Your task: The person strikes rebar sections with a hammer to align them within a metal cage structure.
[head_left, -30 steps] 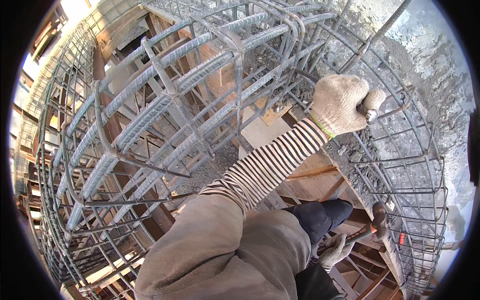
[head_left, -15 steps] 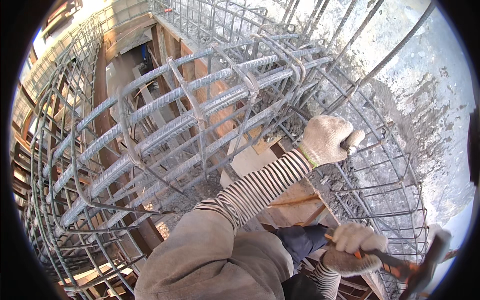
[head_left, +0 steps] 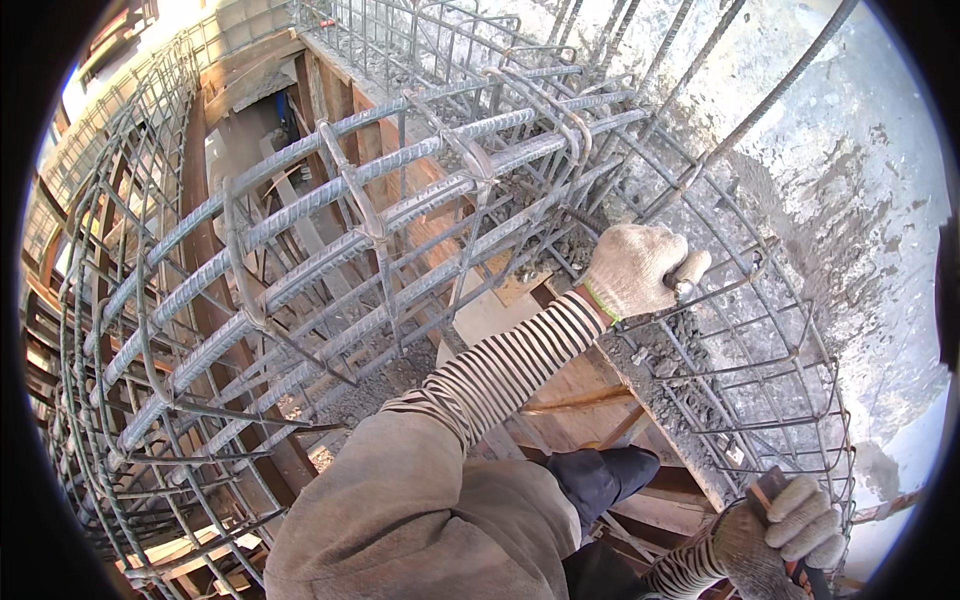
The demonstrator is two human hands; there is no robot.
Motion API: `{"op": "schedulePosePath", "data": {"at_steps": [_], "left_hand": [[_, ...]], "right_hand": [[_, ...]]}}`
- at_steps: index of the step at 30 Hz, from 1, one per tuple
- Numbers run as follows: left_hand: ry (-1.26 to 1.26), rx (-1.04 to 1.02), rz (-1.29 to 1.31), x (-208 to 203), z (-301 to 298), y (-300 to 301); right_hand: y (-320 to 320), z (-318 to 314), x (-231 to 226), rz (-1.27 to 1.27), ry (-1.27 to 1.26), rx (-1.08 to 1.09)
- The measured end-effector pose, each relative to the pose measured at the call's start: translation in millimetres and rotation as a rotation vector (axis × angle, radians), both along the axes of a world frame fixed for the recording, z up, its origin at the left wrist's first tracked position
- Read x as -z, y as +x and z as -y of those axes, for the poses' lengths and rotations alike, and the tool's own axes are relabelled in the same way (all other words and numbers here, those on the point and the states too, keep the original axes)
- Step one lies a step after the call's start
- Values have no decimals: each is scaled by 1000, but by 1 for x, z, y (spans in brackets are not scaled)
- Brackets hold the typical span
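Observation:
My left hand, in a knitted off-white glove, is closed above the thin bars of a steel rebar grid near the concrete wall. A small greyish tip shows by its thumb; what the fingers hold cannot be made out. At the lower right my right hand, gloved too, is wrapped round a hammer. The butt of its handle sticks up past the fingers. The hammer's head is mostly hidden low at the picture's edge.
Thick ribbed rebars bound with stirrups run across the left and middle. A rough grey concrete wall rises on the right, with bars slanting up before it. Wooden formwork boards and crumbled mortar lie below. My knee is at lower centre.
My right hand has moved down and right, and the hammer has swung so that its head points downward. The left hand stays closed at the grid; the whole view has shifted slightly.

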State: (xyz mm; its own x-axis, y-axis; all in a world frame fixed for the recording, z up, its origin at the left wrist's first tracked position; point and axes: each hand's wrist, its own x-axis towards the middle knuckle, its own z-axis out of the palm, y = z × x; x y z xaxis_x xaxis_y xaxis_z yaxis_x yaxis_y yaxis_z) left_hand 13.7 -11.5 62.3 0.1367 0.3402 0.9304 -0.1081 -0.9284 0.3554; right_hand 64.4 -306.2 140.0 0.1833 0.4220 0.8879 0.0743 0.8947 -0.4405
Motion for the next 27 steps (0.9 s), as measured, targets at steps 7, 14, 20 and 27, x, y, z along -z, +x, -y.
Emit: {"op": "schedulePosePath", "data": {"at_steps": [7,14,20,27], "left_hand": [[-56,-95,-113,13,-3,4],[-49,-26,-46,8,-3,4],[-53,10,-104,17,-12,7],[-66,-31,-176,28,-4,6]], "right_hand": [[-37,-30,92,-747,-904,171],[17,6,-27,-83,84,128],[-12,-57,116,-262,-485,-57],[-10,-14,57,-383,-522,-53]]}}
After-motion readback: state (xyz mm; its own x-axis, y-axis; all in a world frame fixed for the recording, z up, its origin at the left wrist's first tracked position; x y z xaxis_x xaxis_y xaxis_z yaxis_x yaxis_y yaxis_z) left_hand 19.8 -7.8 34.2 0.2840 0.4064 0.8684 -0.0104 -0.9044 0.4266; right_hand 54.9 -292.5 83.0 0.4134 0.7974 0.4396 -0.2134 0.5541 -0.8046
